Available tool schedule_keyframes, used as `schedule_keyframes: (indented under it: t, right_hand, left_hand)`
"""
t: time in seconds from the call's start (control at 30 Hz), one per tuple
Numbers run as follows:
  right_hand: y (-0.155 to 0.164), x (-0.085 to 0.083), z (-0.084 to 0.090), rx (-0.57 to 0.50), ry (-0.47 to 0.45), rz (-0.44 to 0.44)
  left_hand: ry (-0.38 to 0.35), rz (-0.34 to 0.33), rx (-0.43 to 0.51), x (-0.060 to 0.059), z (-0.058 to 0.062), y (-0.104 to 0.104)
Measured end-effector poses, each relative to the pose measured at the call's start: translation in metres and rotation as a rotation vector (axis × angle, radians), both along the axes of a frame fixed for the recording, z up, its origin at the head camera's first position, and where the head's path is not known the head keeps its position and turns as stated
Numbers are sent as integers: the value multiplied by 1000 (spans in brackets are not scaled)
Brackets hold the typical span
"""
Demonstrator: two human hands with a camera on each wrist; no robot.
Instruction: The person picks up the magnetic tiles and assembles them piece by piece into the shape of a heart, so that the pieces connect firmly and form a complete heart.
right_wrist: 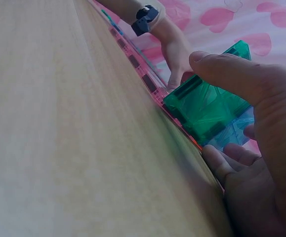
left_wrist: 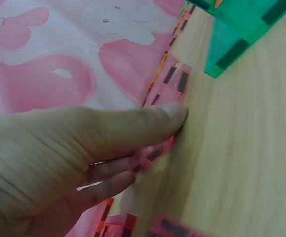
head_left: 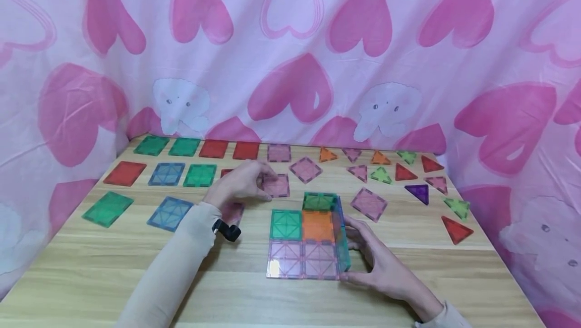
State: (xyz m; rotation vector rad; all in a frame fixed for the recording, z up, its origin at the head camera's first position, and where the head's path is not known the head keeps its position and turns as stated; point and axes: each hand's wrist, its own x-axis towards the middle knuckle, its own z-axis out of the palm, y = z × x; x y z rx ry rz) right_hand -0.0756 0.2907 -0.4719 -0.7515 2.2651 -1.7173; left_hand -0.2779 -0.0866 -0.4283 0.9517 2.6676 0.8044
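My left hand [head_left: 242,181] pinches the edge of a pink square magnetic tile [head_left: 279,186] low over the table; in the left wrist view the thumb lies across the pink tile [left_wrist: 155,150]. Near the table's front, green, orange and two pink tiles [head_left: 285,260] lie joined as a flat base. A dark green tile [head_left: 320,201] stands along its back edge. Upright blue and green tiles form its right side. My right hand [head_left: 379,262] holds that side from outside, thumb at the near end of the upright green tile [right_wrist: 207,108], fingers farther back.
Green, red, blue and pink square tiles lie in loose rows at the left and back, such as a blue tile [head_left: 169,213] beside the left forearm. Several small triangles, among them a purple triangle [head_left: 417,193], lie at the right. A pink heart-patterned curtain [head_left: 290,86] encloses the table.
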Motion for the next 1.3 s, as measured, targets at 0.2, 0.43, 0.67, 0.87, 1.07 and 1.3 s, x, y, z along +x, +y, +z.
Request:
schedule_keyframes:
  t: [0.2, 0.43, 0.67, 0.87, 1.07, 1.3]
  right_hand:
    - [0, 1, -1, 3, 1, -1]
    - [1, 1, -1, -1, -6, -1]
    - [1, 1, -1, 7, -1, -7]
    - [1, 1, 0, 14, 11, -14]
    - [1, 1, 0, 9, 11, -7]
    - [0, 1, 0, 3, -5, -28]
  left_hand:
    - [-33, 56, 83, 5, 3, -5]
    - [42, 46, 121, 3, -1, -5]
    - [21, -54, 172, 5, -6, 3]
    - [5, -103, 160, 14, -6, 9]
    - [-83, -148, 167, 23, -4, 10]
    - [-112, -176, 187, 29, -5, 13]
